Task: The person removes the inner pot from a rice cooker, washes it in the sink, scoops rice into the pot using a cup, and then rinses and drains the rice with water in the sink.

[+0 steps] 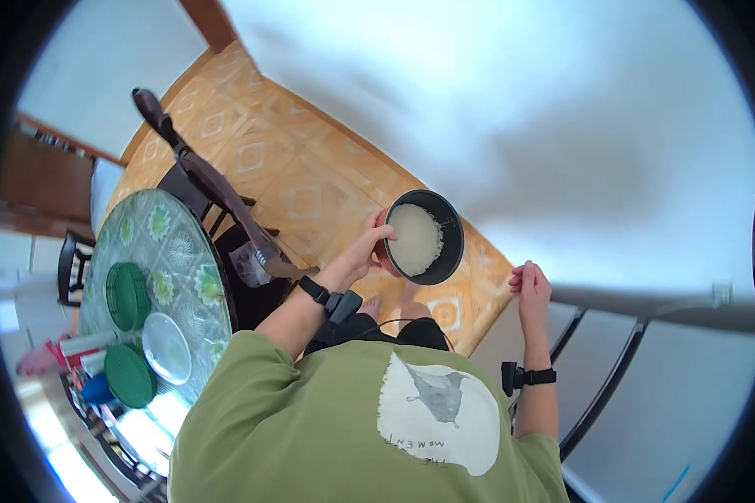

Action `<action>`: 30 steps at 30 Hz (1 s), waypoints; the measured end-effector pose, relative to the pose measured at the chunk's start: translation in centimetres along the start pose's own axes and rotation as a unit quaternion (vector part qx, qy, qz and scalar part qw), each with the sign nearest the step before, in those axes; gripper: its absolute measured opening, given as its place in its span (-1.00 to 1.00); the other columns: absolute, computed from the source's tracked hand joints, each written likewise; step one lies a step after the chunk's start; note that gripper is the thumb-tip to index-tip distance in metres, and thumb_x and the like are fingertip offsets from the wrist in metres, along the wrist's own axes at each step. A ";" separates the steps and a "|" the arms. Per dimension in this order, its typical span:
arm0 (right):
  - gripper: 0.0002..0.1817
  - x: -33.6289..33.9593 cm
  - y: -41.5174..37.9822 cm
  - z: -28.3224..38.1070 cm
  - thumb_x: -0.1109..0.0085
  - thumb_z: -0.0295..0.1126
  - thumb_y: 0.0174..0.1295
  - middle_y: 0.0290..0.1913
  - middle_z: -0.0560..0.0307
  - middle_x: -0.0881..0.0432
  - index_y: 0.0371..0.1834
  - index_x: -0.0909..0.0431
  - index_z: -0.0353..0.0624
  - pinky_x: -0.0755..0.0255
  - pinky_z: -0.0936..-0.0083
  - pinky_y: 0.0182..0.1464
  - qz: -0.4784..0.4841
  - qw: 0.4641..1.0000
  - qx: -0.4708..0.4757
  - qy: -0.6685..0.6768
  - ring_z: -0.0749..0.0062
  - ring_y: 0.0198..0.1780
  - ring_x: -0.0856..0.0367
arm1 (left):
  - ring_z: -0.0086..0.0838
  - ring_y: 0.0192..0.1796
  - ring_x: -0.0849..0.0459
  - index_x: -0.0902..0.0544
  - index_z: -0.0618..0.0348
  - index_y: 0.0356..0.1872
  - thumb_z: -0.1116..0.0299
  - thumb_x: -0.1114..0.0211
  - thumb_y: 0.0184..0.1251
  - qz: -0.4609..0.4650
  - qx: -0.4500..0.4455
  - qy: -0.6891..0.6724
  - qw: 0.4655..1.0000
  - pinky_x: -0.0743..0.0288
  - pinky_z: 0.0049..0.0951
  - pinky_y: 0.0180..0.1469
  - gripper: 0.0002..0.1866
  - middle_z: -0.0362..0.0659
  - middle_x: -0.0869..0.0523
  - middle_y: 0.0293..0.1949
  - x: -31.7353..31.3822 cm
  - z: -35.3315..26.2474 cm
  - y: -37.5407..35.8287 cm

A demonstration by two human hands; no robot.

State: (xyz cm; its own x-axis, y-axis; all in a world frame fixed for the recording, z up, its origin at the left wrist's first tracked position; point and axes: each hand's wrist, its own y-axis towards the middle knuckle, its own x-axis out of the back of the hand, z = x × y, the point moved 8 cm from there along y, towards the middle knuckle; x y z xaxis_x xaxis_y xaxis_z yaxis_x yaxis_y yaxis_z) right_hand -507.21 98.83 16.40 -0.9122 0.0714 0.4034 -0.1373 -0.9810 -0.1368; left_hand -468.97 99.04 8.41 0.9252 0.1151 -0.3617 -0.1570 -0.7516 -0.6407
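Note:
My left hand (367,251) grips the near-left rim of a rice cooker inner pot (451,235), thumb over the edge and fingers on the reddish outside. The pot has a dark inner wall and is tilted, its opening facing up toward me. White rice grains (415,241) lie inside, some stuck along the wall. To the right of the pot and apart from it, my right hand (530,285) hangs near the white wall, fingers curled in and nothing visible in them. Both wrists wear black straps.
At left stands a round table (176,251) with a patterned cover, green baskets (127,296) and a clear plate (167,348). A dark wooden chair (218,189) is between the table and me. Black rails (604,381) run close below my right arm. Patterned floor (302,201) lies ahead.

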 end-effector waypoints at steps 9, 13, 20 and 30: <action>-0.54 -21.5 21.4 15.1 -0.04 -0.13 0.69 -0.47 0.19 -0.68 -0.25 -0.70 -0.27 -0.55 0.56 -0.31 0.250 0.956 0.147 -0.034 0.59 -0.43 -0.62 | -0.18 0.40 -0.40 -0.15 -0.34 0.69 0.25 -0.38 0.12 -0.225 -0.151 -0.208 0.940 -0.53 0.32 0.20 0.02 -0.22 -0.32 0.51 9.0 -13.0 1.2; -0.54 -36.1 23.0 23.0 -0.02 -0.12 0.69 -0.47 0.17 -0.70 -0.25 -0.69 -0.25 -0.56 0.52 -0.30 0.398 0.885 0.233 -0.068 0.56 -0.44 -0.65 | -0.10 0.53 -0.34 -0.12 -0.30 0.69 0.25 -0.40 0.11 -0.265 -0.215 -0.260 0.903 -0.50 0.33 0.25 0.05 -0.15 -0.29 0.55 14.6 -16.9 -1.8; -0.53 -59.9 25.9 31.9 0.00 -0.06 0.71 -0.43 0.17 -0.71 -0.16 -0.69 -0.24 -0.57 0.47 -0.29 0.509 0.824 0.240 -0.072 0.53 -0.38 -0.66 | -0.13 0.49 -0.34 -0.15 -0.32 0.69 0.28 -0.37 0.14 -0.324 -0.291 -0.321 0.841 -0.55 0.21 0.20 0.01 -0.14 -0.30 0.54 28.5 -24.8 -1.9; -0.52 -81.1 34.4 48.9 -0.02 -0.11 0.71 -0.42 0.19 -0.67 -0.21 -0.68 -0.31 -0.55 0.57 -0.31 0.516 0.826 0.228 0.012 0.59 -0.40 -0.62 | -0.13 0.44 -0.50 -0.08 -0.22 0.73 0.30 -0.43 0.09 -0.372 -0.313 -0.328 0.810 -0.60 -0.05 0.19 0.10 -0.03 -0.41 0.50 46.9 -39.6 -0.7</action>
State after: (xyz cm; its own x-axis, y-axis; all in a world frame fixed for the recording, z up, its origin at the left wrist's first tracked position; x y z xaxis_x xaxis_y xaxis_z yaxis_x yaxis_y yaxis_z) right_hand -419.11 50.47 23.20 -0.4617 -0.8464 0.2654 0.8720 -0.4879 -0.0391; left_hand -411.78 79.22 18.75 0.2682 0.8529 -0.4479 0.7555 -0.4747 -0.4516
